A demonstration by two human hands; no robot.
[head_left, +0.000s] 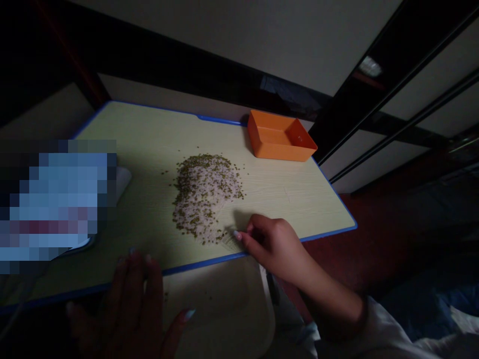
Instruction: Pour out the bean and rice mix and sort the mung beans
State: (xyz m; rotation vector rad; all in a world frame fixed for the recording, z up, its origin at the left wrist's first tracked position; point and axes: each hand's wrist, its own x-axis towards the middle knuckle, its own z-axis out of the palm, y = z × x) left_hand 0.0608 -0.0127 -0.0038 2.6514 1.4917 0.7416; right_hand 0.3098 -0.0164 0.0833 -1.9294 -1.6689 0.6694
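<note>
A heap of mixed white and green grains (205,195) lies in the middle of a pale wooden tabletop (149,144) with a blue edge. My right hand (273,243) rests at the table's near edge, just right of the heap, with fingers curled and fingertips pressed to the surface at the heap's lower rim. My left hand (130,304) lies flat with fingers stretched out at the near edge, below and left of the heap, partly over a pale tray or bowl (224,304) held under the table edge.
An orange rectangular box (280,137) stands empty at the table's far right corner. A blurred-out blue object (56,199) covers the table's left side. Dark frame bars and a wall rise behind; the floor at right is dark.
</note>
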